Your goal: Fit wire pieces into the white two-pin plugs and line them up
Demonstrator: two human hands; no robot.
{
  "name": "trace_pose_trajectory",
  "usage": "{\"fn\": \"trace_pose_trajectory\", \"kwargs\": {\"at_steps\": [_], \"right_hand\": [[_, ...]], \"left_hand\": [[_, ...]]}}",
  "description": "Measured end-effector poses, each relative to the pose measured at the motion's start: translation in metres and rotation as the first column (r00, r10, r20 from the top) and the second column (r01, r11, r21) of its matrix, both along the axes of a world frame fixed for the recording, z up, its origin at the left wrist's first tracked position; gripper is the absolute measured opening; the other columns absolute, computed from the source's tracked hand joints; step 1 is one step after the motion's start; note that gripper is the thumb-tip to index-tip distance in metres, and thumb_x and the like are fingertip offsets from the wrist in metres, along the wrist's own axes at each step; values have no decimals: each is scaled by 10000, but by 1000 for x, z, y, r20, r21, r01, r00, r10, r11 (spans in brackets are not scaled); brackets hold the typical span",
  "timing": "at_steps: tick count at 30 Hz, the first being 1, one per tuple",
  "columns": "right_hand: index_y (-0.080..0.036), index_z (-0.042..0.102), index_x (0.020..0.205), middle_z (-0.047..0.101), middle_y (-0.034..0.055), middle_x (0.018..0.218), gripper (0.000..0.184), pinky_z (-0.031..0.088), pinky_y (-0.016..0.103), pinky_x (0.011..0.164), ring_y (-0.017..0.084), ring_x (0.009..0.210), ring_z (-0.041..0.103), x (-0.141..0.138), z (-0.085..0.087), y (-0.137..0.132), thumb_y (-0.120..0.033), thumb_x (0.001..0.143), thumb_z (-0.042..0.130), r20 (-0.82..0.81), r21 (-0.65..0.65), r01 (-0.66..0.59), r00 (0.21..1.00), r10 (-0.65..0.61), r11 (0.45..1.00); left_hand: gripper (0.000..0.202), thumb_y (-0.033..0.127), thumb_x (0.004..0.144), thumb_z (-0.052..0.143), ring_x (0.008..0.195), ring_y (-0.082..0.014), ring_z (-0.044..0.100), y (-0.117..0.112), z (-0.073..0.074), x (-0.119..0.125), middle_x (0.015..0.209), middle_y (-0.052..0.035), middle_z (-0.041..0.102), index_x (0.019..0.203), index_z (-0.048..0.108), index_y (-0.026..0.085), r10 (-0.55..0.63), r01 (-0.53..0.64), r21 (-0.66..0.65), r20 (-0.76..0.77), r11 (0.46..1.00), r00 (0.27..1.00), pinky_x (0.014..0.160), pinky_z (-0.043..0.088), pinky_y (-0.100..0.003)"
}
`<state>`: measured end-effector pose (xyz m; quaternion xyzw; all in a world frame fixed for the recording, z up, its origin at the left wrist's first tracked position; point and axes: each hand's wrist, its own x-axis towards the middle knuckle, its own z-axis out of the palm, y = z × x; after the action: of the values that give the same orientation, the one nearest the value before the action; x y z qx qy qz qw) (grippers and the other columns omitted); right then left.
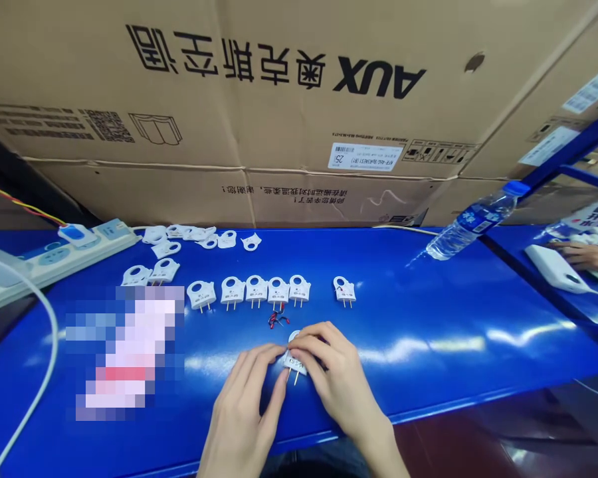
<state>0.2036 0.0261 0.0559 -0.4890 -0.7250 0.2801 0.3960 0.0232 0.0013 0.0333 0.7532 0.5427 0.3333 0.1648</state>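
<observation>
Both my hands meet over a small white plug part point(295, 363) with two metal pins, low at the middle of the blue table point(428, 332). My left hand point(246, 415) pinches its left side. My right hand point(336, 382) curls over its top and right side. Just behind it lies a tiny red and black wire piece point(277, 320). A row of several like white plug parts point(255, 291) stands beyond, with one more point(344, 291) apart to the right.
More white shells point(189, 236) lie at the back left by a white power strip point(54, 255). A water bottle point(473, 219) lies at the right. Big cardboard boxes point(279, 99) wall the back. Another person's hand point(585, 255) works at far right.
</observation>
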Motion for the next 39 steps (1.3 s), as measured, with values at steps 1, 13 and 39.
{"fn": "trace_pose_trajectory", "kwargs": {"at_steps": [1,13,39], "right_hand": [[-247,734,1058,719,37,1022,188,539,357,869,205,977,652,0,0,0,-151,1040,574,-4,-10,5,1000,-5,1000],[-253,728,1141,667,71,1086,225,573,393,900,231,1031,640,1,-2,-1,-147,1027,565,32,-17,62,998,-61,998],[-267,667,1207,665,56,1111,278,537,367,908,217,1033,626,7,0,-3,-126,1058,479,37,-71,14,999,-11,997]], "left_hand": [[233,337,1013,556,1077,-243,732,0,0,0,1169,-70,740,1234,609,285,1,-1,-1,-3,1000,1000,892,629,-397],[323,313,1038,494,1100,-223,719,7,2,-1,1212,-73,705,1341,608,315,27,-27,-19,-25,999,999,879,628,-366],[100,326,1007,564,893,-175,698,16,16,12,980,-17,672,971,642,275,42,-42,27,16,999,999,734,555,-277]]}}
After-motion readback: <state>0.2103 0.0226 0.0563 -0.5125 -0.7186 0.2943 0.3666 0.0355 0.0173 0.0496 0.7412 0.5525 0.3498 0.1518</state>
